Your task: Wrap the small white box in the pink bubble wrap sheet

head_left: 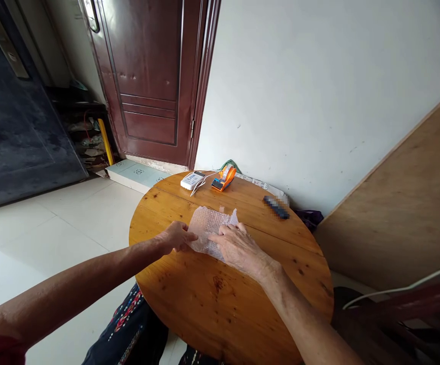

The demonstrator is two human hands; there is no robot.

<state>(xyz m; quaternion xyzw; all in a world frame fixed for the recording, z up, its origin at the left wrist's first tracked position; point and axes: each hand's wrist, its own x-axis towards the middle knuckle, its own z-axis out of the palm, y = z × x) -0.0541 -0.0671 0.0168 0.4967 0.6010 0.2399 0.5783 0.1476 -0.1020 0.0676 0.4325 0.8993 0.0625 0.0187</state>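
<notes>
A sheet of clear bubble wrap [206, 220] lies on the round wooden table [220, 309], folded or bunched, with a ragged corner sticking up at its far right. At its left edge, my left hand [177, 236] pinches the wrap between thumb and fingers. My right hand [238, 246] rests on top of the wrap's right part, palm down, fingers stretched across it. Whether anything lies inside the wrap cannot be made out.
Toward the back of the table stand an orange tape dispenser [223, 180] and a white device with a cable [192, 180]. A dark, pixelated oblong object [276, 207] lies at the right. Behind are a white wall [299, 91] and a brown door [151, 76].
</notes>
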